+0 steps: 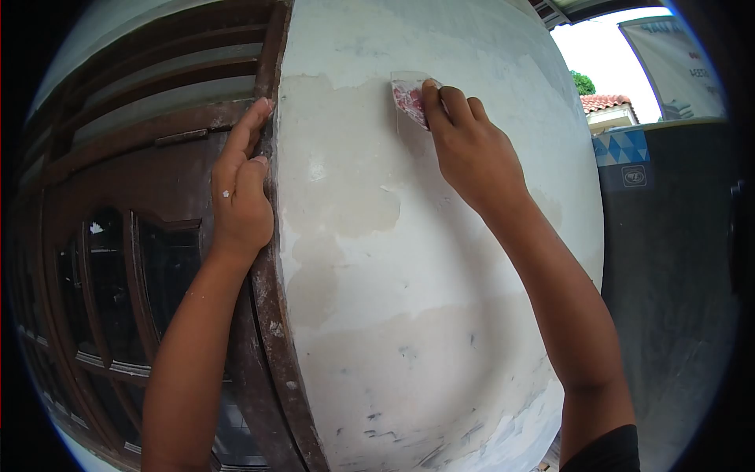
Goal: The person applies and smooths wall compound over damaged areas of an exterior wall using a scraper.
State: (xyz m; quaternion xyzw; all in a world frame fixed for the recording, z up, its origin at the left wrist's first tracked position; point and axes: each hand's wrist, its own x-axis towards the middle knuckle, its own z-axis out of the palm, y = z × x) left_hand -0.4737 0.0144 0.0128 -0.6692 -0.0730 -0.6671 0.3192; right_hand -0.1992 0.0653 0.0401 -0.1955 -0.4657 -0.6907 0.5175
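My right hand grips a small flat scraper, whitish with red smears, against the upper part of the wall. The wall is off-white with darker beige patches and scattered grey marks. My left hand rests against the brown wooden door frame at the wall's left edge. Its fingers point upward and extend along the frame, with a small white speck on the back of the hand. Nothing shows in its grasp.
A brown wooden door with dark glass panes and slats above fills the left side. On the right stand a dark panel with a blue-patterned strip and, beyond it, a banner and a red tiled roof.
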